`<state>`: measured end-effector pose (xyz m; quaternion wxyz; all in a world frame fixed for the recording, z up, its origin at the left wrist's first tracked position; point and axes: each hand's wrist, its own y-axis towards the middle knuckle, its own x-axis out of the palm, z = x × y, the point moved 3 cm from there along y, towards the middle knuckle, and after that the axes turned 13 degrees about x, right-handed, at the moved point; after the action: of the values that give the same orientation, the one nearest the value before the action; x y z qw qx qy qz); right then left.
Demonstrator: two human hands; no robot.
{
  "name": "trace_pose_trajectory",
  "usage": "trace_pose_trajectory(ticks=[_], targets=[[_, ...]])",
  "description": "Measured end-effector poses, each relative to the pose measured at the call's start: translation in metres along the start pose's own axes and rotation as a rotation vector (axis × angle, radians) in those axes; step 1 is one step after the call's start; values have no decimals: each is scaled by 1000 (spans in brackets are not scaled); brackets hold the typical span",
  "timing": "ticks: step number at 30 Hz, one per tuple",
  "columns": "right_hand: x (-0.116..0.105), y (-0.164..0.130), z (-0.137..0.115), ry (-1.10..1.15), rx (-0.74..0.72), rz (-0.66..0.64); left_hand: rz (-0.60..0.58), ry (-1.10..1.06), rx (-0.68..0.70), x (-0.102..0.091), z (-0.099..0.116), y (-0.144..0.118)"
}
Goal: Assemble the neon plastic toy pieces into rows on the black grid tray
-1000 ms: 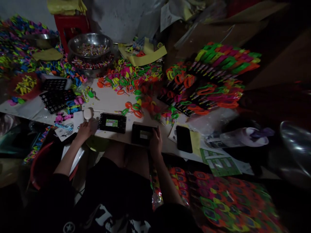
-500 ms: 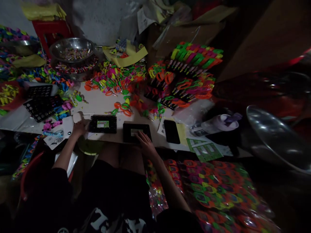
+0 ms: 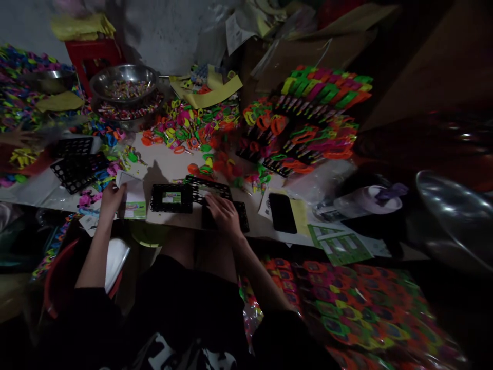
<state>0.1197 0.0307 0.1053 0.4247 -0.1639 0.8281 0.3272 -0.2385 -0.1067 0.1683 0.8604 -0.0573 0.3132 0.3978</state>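
Note:
My left hand [image 3: 112,200] is closed on the edge of a white sheet or card [image 3: 133,188], tilted up at the table's front edge. A green printed card [image 3: 132,210] shows just below it. My right hand [image 3: 224,211] grips a black perforated tray [image 3: 211,186], raised at a slant; its thumb is hidden. Under that hand lies another black tray [image 3: 243,216], partly covered. Between my hands a black tray [image 3: 155,199] lies flat with a green label [image 3: 171,197] in its middle.
Colourful toy watches [image 3: 192,126] heap behind, with stacked watches on trays [image 3: 308,139] at right. Steel bowls [image 3: 123,82] stand at the back left. A phone [image 3: 282,212], a cup [image 3: 379,199] and green cards [image 3: 339,244] lie rightward. Another person's hand [image 3: 17,137] is far left.
My left hand has lifted a white sheet or card, with a green card now showing below it. My right hand has raised a perforated tray off the one beneath. The view has shifted slightly.

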Motion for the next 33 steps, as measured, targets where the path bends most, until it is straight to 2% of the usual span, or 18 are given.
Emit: trace_pose_trajectory(ticks=[2,5,7,9,12,14,16,20,25,30,33], targets=[[34,19,-26,38,-18,-87,45,-193,12,-1,13,-12],[84,32,-55,65,38,-308,70,-349,53,3,30,-32],[98,28,-67,125,112,-369,105,-380,94,7,35,-43],[91,18,-76,297,174,-313,145,-375,133,12,38,-52],[60,1,-87,706,243,-229,160,-354,155,26,41,-63],[40,-4,-95,897,273,-240,146,-335,172,38,48,-69],[26,-4,-101,970,297,-254,139,-329,207,49,57,-75],[12,2,-103,1029,362,-210,154,-338,241,58,74,-86],[7,-2,-102,1009,367,-70,179,-433,220,61,80,-96],[4,-13,-107,799,211,41,151,-440,150,62,72,-95],[-1,-26,-116,666,115,-38,137,-394,88,55,57,-93]])
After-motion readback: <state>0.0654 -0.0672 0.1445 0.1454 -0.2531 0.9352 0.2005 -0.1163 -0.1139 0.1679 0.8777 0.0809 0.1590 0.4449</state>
